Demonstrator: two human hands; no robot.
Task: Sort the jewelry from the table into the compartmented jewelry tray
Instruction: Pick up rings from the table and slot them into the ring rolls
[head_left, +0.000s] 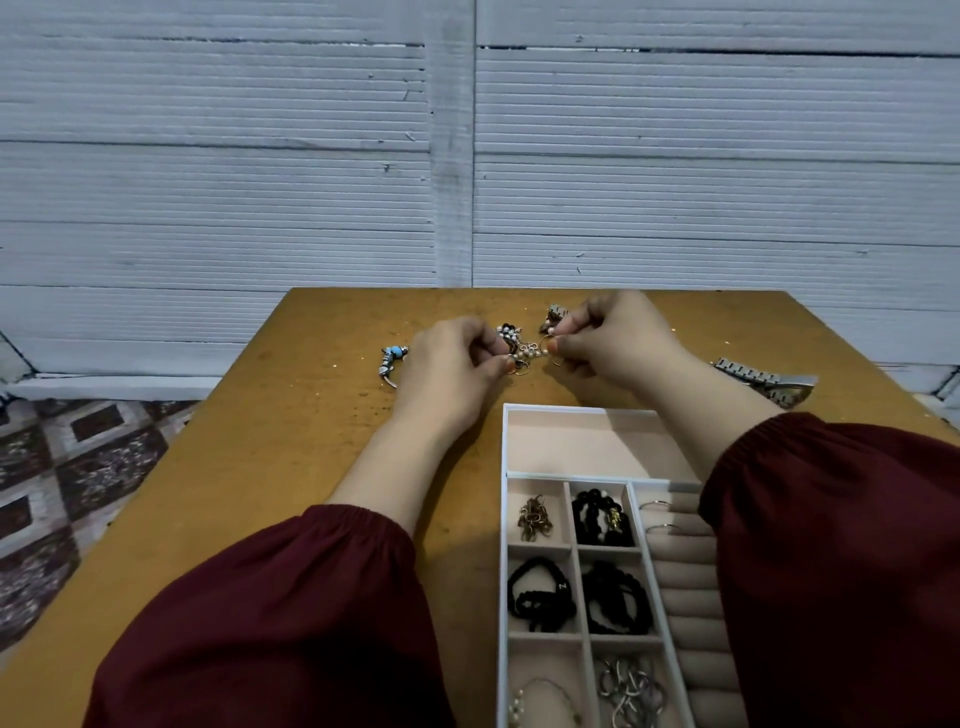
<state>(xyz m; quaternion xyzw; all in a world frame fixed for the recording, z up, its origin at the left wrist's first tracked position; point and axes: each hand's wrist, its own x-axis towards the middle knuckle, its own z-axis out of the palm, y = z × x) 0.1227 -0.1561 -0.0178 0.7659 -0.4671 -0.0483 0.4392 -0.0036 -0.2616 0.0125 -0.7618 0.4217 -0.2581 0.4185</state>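
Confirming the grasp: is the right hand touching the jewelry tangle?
Touching. The head view shows the right hand pinching the jewelry tangle at its right end.

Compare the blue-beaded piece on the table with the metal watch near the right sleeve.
The blue-beaded piece is a string of blue and silvery beads; the metal watch is a flat band of silver links. The blue-beaded piece lies just left of the left hand; the metal watch lies far right, beyond the right forearm. Both rest on the table, outside the tray.
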